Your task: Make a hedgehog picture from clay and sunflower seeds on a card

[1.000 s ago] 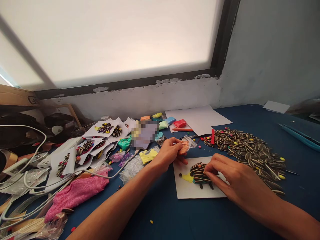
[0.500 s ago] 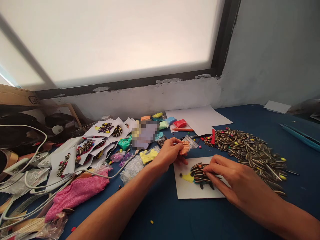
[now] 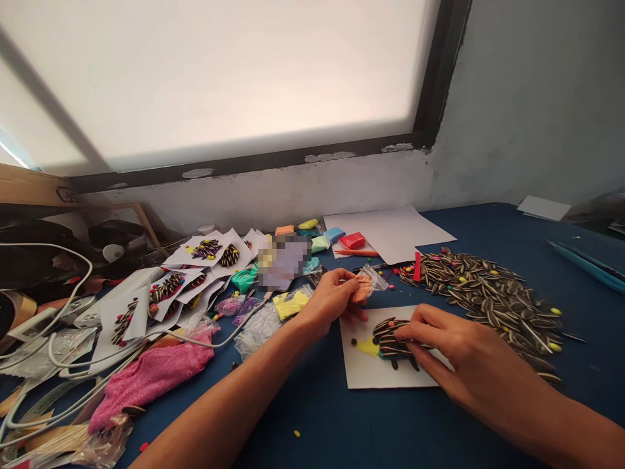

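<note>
My left hand [image 3: 336, 296] pinches a small clear zip bag of orange clay [image 3: 362, 290] above the far edge of a white card [image 3: 359, 373]. On that card is a hedgehog-like figure with a yellow clay face [image 3: 368, 347], a dark nose and a back of striped sunflower seeds [image 3: 389, 345] over blue-green clay. A small orange ball [image 3: 392, 324] sits among the seeds. My right hand [image 3: 442, 342] presses closed fingertips onto the seeded back; whatever lies between them is hidden.
A heap of sunflower seeds [image 3: 481, 293] with coloured bits spreads at right. Finished seed figures on white cards [image 3: 168, 286], clay packets [image 3: 354, 241] and a pink cloth [image 3: 156, 384] crowd the left and back. White cables [image 3: 73, 374] cross the left side.
My right fingertips have shifted very slightly left on the seeded back. My left hand stays put with the bag of orange clay.
</note>
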Available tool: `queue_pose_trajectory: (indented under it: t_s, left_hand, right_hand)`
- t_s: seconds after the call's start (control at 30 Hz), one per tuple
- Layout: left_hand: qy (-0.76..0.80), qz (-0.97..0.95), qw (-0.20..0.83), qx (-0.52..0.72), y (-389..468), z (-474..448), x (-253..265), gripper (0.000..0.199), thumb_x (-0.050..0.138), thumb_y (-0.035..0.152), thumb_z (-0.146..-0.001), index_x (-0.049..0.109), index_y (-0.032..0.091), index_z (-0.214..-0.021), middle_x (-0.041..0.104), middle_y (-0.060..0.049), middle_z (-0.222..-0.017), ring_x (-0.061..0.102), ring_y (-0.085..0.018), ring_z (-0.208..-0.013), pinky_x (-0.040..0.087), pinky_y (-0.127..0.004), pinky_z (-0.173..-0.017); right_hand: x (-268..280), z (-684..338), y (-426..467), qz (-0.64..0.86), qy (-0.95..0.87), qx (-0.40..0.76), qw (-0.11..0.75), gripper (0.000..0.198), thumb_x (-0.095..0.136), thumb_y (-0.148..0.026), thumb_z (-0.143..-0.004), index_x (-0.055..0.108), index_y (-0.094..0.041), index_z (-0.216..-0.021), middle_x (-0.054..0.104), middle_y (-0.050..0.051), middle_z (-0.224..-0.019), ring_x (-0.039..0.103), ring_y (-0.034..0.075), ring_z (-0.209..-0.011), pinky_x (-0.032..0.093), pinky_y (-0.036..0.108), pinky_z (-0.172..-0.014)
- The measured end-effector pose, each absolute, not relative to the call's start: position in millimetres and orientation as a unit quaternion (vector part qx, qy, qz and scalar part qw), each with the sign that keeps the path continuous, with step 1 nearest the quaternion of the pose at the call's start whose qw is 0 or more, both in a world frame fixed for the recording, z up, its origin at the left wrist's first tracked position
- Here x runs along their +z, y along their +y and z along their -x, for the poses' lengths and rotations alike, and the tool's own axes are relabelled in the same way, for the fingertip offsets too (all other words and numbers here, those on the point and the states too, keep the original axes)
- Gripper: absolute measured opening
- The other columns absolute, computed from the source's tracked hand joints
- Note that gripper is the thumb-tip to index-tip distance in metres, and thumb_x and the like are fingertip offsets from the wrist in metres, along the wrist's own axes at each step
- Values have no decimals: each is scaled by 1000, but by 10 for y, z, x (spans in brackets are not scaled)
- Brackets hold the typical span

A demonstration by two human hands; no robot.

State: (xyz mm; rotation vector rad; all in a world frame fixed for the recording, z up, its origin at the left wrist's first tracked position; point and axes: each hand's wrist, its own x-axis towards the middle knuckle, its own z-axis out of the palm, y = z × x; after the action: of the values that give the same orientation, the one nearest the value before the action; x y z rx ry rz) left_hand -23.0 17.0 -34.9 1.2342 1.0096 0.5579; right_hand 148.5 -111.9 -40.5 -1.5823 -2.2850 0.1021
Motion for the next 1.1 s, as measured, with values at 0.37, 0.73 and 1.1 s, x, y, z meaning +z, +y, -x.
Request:
queue_pose_trajectory:
  t_s: [0.37, 0.73, 1.1]
  left_hand:
    - [454, -544, 663, 242, 165, 225, -327, 11, 50, 15, -99, 50, 18, -89, 60, 4, -61, 60, -10, -41, 36, -16, -37]
    - [453, -546, 662, 241, 164, 219, -332, 12, 49, 13, -99, 50, 18, -89, 61, 4, -61, 60, -10, -40, 38, -17, -36]
    - [455, -544, 662, 242, 168, 219, -330, 10, 51, 14, -98, 51, 18, -89, 61, 3, -61, 60, -11, -41, 38, -17, -37]
  right_hand:
    - [-433, -1536, -1134, 562, -798, -14, 217, 23, 47, -21, -100, 70, -25, -102, 64, 3, -89, 64, 16, -67, 48, 30, -61]
    - [-343, -1534, -1140, 541, -815, -16, 208, 30, 46, -13, -96, 73, -26, -101, 59, 1, -81, 59, 12, -56, 44, 25, -51]
    - [-313, -1525, -1141, 540, -816, -40, 200, 30, 48, -12, -91, 74, -26, -95, 60, 2, -82, 61, 13, -54, 46, 26, -49]
